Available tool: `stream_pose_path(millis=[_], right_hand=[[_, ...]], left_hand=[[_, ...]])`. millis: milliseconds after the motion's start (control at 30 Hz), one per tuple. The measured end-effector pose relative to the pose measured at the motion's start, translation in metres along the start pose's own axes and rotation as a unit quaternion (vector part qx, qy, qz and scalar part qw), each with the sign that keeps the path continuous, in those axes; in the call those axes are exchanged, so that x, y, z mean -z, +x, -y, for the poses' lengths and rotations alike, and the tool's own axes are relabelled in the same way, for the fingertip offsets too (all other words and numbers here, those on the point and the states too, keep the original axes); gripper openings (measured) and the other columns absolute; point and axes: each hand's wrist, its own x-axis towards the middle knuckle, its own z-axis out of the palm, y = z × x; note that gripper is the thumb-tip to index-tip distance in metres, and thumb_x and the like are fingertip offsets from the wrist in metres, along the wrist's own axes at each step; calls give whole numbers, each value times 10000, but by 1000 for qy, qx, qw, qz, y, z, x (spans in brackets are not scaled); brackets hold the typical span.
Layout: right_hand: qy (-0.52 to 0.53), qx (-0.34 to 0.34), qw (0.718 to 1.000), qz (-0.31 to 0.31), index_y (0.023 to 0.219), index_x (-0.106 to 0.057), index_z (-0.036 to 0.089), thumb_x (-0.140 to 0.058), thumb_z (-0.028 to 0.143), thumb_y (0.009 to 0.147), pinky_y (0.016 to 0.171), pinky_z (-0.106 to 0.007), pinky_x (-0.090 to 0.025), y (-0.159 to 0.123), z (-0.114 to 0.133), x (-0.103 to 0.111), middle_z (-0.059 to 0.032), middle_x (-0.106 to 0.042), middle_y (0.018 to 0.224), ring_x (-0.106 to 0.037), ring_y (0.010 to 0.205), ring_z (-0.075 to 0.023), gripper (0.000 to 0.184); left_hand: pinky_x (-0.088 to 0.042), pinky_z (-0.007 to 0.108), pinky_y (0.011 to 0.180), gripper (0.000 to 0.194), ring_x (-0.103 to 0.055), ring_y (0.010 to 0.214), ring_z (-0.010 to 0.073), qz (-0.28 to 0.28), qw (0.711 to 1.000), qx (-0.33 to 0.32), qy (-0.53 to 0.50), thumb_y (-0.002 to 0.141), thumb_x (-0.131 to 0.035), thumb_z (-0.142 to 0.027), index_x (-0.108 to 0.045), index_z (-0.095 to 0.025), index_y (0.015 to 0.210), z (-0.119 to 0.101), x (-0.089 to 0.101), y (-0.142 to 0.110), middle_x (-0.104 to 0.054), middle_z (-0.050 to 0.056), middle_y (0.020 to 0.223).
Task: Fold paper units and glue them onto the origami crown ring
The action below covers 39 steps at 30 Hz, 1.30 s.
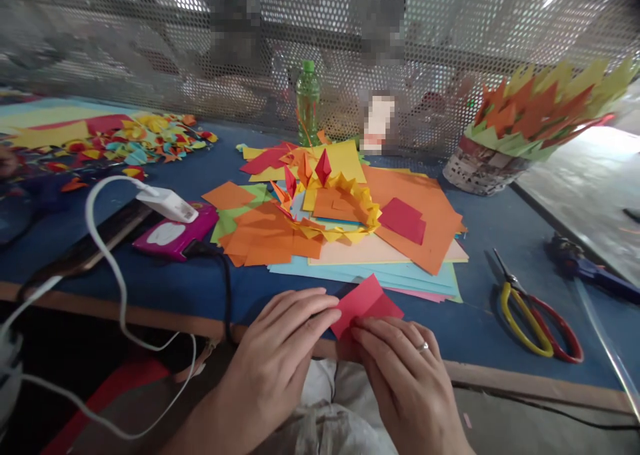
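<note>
Red paper (369, 302) was held at the near edge of the blue table (477, 332). It was gripped by the right hand (403, 355) (a ring (423, 347) was worn); its left side was touched by the left hand (285, 342), whose closure could not be determined. The hands were spaced apart. Scissors (513, 283) were placed farther right.

We face a perforated metal screen (150, 75) behind a blue tabletop (465, 332) with a wooden edge (525, 383). Bright lights (550, 0) show through the holes, and we see grey floor (515, 418) below.
</note>
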Motion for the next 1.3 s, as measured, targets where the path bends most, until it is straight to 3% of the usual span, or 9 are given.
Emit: stream_pose_path(millis=[133,300,533,700,867,1033,1200,1300], right_hand=[[-1,9,1000,-8,1106,-718,205,-562,115,966,920,-312,-428,1,-1,0,-3,-781,1127,-689,992,-164,228],[-3,17,1000,-10,1095,-722,206,-516,107,984,924,-319,-421,1,-1,3,7,-780,1117,-675,1003,-159,254],[-12,-1,999,-51,1065,-743,203,-556,121,993,934,-362,-407,-5,-3,7,-15,-780,1073,-630,1047,-188,216],[-4,-1,998,-58,1077,-745,190,-553,105,985,937,-374,-413,-16,-8,8,-24,-780,1051,-627,1034,-190,229],[-26,22,999,-1,1231,-704,196,-566,95,953,996,-384,-395,-24,-22,16,-15,-754,1215,-604,1147,-207,327],[-20,3,1000,-6,1221,-707,217,-515,90,961,1009,-363,-382,-12,-26,23,0,-761,1215,-603,1145,-194,348],[-25,29,998,47,1232,-713,210,-505,77,925,1037,-371,-363,-6,-31,22,-5,-713,1318,-533,1259,-233,394],[-7,32,998,47,1214,-712,203,-466,60,905,1058,-388,-355,-7,-35,19,-25,-692,1338,-495,1310,-249,420]], left_hand=[[-391,359,1149,430,-507,1330,186,40,999,-27,21,975,-392,44,-655,-154,1252,9,3,10,-636,75,1360],[-403,380,1135,240,-538,1293,211,52,995,-74,42,1001,-497,-41,-697,-167,1041,17,6,24,-675,61,1287],[-392,373,1133,135,-600,1207,206,12,993,-106,41,966,-574,-43,-680,-125,982,-10,3,15,-732,63,1168],[-434,373,1070,179,-669,1030,184,-24,996,-74,51,961,-546,-24,-690,-126,990,-27,-18,9,-756,43,1019],[-473,363,1010,207,-682,952,173,-57,997,-39,18,919,-564,17,-690,-133,987,-27,-32,17,-748,44,964],[-465,359,1018,261,-702,976,174,-61,997,-44,19,934,-522,22,-695,-157,1012,-25,-31,27,-775,26,983],[-452,333,1033,243,-709,983,153,-42,999,-31,1,957,-526,-7,-698,-178,951,-22,-26,32,-782,1,989],[-444,335,1040,224,-701,1006,154,-36,999,-9,-31,950,-559,-11,-701,-184,955,-19,-25,30,-780,0,1015]])
